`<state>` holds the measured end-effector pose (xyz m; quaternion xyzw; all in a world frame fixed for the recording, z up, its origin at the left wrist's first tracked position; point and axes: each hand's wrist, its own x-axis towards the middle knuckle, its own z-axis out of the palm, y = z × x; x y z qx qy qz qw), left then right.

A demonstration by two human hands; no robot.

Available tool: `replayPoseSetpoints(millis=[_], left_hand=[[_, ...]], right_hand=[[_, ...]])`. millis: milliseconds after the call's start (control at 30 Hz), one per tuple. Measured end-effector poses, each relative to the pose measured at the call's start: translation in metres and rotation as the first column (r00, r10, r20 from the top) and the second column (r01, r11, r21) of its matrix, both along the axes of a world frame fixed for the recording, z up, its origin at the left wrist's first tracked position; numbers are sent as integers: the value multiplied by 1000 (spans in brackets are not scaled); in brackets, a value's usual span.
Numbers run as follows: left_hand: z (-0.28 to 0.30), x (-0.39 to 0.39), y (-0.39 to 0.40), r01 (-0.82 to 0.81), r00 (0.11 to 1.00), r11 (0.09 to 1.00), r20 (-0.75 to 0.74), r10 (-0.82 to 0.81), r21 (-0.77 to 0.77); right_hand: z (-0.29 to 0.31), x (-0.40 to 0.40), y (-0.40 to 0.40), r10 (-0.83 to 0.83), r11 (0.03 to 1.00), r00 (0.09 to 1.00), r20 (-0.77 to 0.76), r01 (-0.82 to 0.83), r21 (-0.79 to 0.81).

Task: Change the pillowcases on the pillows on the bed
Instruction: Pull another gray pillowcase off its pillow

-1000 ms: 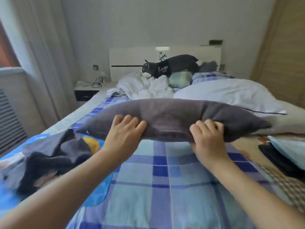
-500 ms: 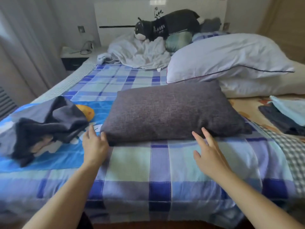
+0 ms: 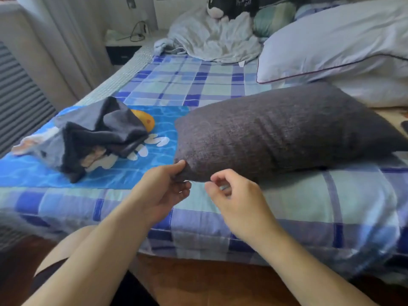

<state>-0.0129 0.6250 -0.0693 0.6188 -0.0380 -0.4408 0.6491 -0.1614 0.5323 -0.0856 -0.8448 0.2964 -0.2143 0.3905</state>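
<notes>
A dark grey, woven-cloth pillow (image 3: 284, 133) lies in the middle right of the frame, on the bed with the blue and green checked sheet (image 3: 194, 78). Its near left corner sticks out toward the person.

The left hand (image 3: 164, 188) pinches that corner between thumb and fingers. The right hand (image 3: 234, 195) sits just beside the same corner with its fingers curled in. It does not seem to hold the cloth, though something small may be between its fingertips; that is too small to tell.

The pillow looks soft, puffy and light, so it will likely bend and sag when lifted. The cloth looks rough, not slippery, so a pinch should hold. The best place to grab is probably the corner or the near edge, where the opening may be.

A crumpled dark cloth (image 3: 99, 133) lies at the left on a bright blue patch with cartoon pictures. A big white pillow with a thin dark edge line (image 3: 331, 40) rests at the upper right. A black and white plush toy (image 3: 231, 6) at the top has white writing on it, too blurry to read.
</notes>
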Motion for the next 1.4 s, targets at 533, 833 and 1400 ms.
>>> replayPoseSetpoints(millis=[533, 833, 1400], left_hand=[[-21, 4, 26, 35, 997, 995, 68, -42, 93], [-27, -3, 14, -157, 911, 983, 398, 108, 93], [6, 14, -45, -580, 105, 782, 931, 349, -228]], right_hand=[[-49, 47, 46, -207, 934, 961, 182, 139, 330], [-46, 42, 42, -220, 925, 969, 109, 243, -293], [19, -56, -125, -500, 799, 863, 67, 490, -348]])
